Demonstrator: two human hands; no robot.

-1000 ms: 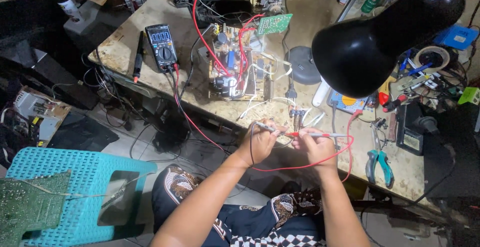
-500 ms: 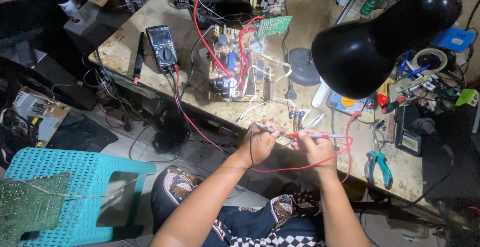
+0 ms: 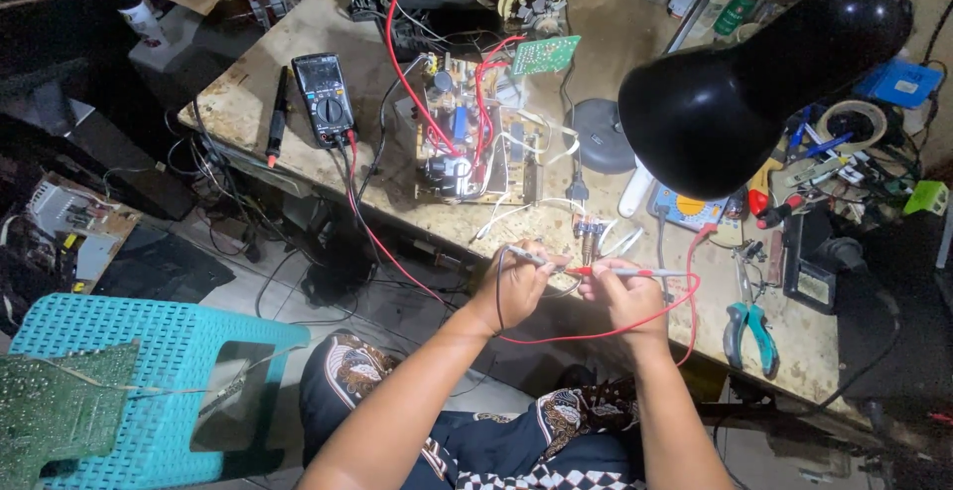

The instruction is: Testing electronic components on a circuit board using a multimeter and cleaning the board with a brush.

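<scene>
Found left hand [image 3: 516, 286] closed around black probe [image 3: 531, 257], fingers pinched together on its shaft. Found right hand [image 3: 620, 296] likewise clamped on red probe [image 3: 625, 273], held nearly level. Saw both tips brought to a small part [image 3: 588, 232] at the near edge of the bench [image 3: 248, 93]; could not tell actual contact at this size.

Traced red and black leads back to the multimeter [image 3: 323, 98], lying face-up well to the left, beside the open circuit board [image 3: 476, 147]. Could not read the display.

Compared with the views half a second and a second before: detected no shift in hands, probes or part. Judged the probing as steady, a held reading rather than a repositioning.

Noted black lamp [image 3: 754, 83] overhead at right and pliers [image 3: 749, 326] just beyond the right hand, untouched.
</scene>
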